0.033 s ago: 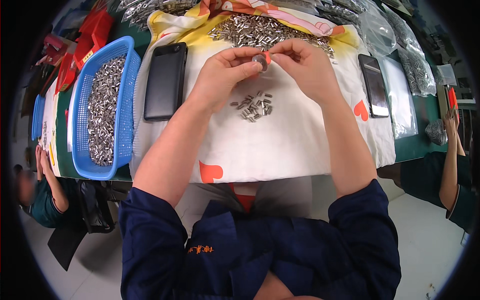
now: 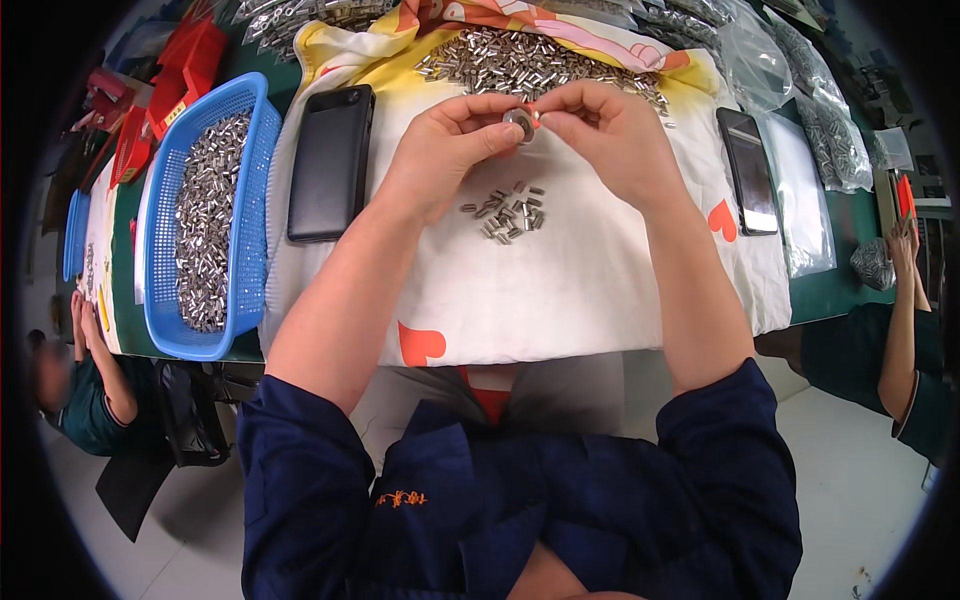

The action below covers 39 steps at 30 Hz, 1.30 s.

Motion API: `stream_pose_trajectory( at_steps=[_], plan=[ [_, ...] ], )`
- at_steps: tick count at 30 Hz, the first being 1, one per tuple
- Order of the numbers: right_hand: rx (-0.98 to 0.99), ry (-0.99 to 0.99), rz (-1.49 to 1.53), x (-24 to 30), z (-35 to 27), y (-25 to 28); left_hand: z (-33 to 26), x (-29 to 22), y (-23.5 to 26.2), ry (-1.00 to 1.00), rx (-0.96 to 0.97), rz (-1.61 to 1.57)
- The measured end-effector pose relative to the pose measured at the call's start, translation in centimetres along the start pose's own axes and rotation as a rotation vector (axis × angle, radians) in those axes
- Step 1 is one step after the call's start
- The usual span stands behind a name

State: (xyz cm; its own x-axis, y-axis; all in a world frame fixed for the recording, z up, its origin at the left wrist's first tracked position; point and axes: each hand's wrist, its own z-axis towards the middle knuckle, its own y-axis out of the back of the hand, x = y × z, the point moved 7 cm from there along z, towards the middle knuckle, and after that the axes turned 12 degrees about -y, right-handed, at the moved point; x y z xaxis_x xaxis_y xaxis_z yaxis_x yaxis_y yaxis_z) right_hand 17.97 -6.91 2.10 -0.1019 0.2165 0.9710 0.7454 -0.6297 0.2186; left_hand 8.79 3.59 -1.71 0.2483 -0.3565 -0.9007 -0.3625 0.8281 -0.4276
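Note:
My left hand (image 2: 466, 140) is closed, with thumb and fingers pinching a round grey metal disc (image 2: 520, 124) above the white cloth. A bit of red shows right beside the disc, partly hidden by the fingers. Close against it, my right hand (image 2: 612, 130) is closed in a pinch; what its fingertips hold is too small to make out. Below both hands lies a small pile of short silvery metal cylinders (image 2: 508, 214). Beyond the hands, a far larger heap of the same cylinders (image 2: 510, 58) spreads over the cloth.
A blue plastic basket (image 2: 268, 150) with many cylinders stands at left. Beside it lies a black rectangular case (image 2: 328, 165); a phone (image 2: 748, 175) is at right. Red bins (image 2: 190, 60) and bags of metal parts (image 2: 830, 130) line the edges. Co-workers sit on both sides.
The disc has tilted slightly between my fingers, and less of the red bit shows. Both arms stay in nearly the same place.

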Motion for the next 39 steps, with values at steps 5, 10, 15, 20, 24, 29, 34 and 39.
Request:
stream_pose_trajectory(
  at_steps=[5, 10, 15, 20, 24, 29, 34, 39],
  plan=[
    [-0.011, 0.079, -0.229, 1.0, -0.7, -0.7, 0.0, 0.2, 0.0, -0.002, 0.012, 0.012],
    [-0.020, 0.101, -0.235, 1.0, -0.8, -0.7, 0.0, 0.2, 0.0, 0.005, 0.025, 0.047],
    [-0.173, 0.427, -0.525, 2.7, -2.1, -1.4, 0.0, -0.1, 0.0, -0.017, 0.016, 0.274],
    [-0.059, 0.253, -0.490, 2.2, -1.8, -1.3, -0.2, 0.0, -0.1, 0.000, 0.035, 0.244],
    [-0.022, 0.218, -0.460, 2.1, -1.7, -1.3, -0.1, 0.0, 0.1, -0.010, 0.065, 0.230],
    [-0.161, 0.371, -0.541, 2.7, -2.5, -1.6, -0.1, 0.2, 0.0, -0.002, 0.057, 0.213],
    [-0.031, 0.179, -0.394, 2.2, -1.5, -0.5, -0.2, 0.2, 0.1, 0.032, 0.042, 0.119],
    [0.006, 0.048, -0.299, 0.7, -0.5, 0.1, -0.3, 0.5, -0.5, 0.047, 0.077, 0.099]
  ],
)
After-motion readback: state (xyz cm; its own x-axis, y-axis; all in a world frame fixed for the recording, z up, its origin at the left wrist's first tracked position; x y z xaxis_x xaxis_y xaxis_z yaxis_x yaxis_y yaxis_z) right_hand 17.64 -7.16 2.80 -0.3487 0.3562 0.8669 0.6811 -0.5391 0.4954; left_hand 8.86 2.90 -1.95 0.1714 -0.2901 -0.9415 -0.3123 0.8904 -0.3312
